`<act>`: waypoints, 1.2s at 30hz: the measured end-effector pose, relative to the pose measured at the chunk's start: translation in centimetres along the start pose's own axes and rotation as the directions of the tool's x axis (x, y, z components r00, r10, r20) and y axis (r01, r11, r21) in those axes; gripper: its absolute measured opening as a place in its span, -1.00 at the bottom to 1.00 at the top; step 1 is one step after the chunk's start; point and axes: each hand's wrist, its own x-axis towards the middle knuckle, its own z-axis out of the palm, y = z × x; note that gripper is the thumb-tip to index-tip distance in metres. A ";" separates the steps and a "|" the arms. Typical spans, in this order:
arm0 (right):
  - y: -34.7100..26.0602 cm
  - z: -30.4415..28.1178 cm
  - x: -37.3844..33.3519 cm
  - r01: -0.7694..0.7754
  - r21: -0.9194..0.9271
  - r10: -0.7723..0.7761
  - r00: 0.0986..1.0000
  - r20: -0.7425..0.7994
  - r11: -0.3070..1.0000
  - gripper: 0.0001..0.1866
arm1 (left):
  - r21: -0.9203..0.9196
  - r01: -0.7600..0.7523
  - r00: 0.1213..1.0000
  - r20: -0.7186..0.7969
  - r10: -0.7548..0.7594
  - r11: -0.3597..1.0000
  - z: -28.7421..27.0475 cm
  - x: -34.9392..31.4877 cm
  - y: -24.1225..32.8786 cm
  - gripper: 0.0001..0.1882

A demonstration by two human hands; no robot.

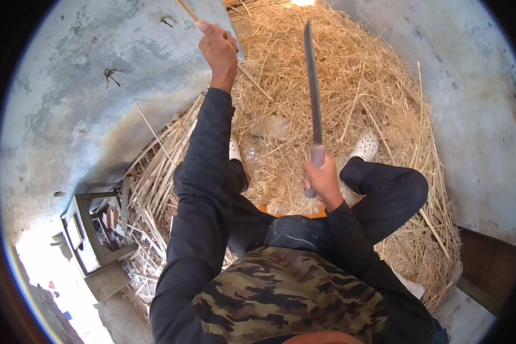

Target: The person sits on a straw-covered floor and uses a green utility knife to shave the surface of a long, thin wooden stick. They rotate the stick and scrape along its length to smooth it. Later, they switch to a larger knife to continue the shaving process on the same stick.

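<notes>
Left grip hides cane's cut-off end.

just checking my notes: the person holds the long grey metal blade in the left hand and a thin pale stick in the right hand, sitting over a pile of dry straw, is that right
Not quite: the hands are swapped. The head view shows the right hand gripping the long grey metal blade by its handle, while the raised left hand holds the thin pale stick. The person does sit over the pile of dry straw.

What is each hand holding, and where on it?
Right hand grips the long blade by its handle; left hand holds a thin stick near its lower end.
</notes>
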 end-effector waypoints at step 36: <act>2.6 -2.2 -2.4 -0.183 -0.053 0.187 0.980 0.074 0.982 -0.85 | 0.527 -0.097 0.972 0.232 -0.033 0.844 3.0 -1.0 3.6 -0.54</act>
